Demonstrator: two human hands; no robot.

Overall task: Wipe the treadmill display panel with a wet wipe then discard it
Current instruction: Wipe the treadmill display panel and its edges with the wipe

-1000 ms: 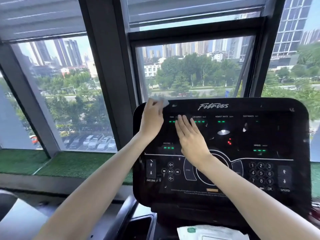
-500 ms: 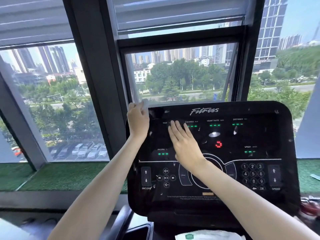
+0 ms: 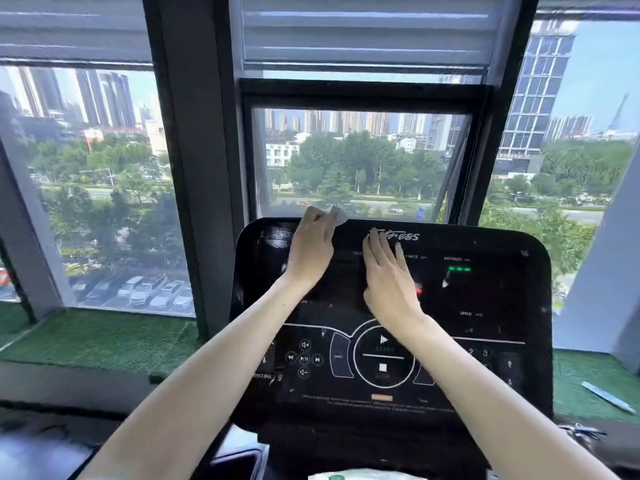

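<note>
Now — left hand (image 3: 313,245) curls its fingers round the white wet wipe (image 3: 338,216) at the top edge of the black treadmill display panel (image 3: 491,358) | right hand (image 3: 389,275) lies flat on the panel, fingers straight, holding nothing | wipe pokes up past the edge

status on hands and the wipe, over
Left hand grips wet wipe at display panel top edge. Right hand flat on panel, fingers straight. Nothing blocking the panel.
</note>
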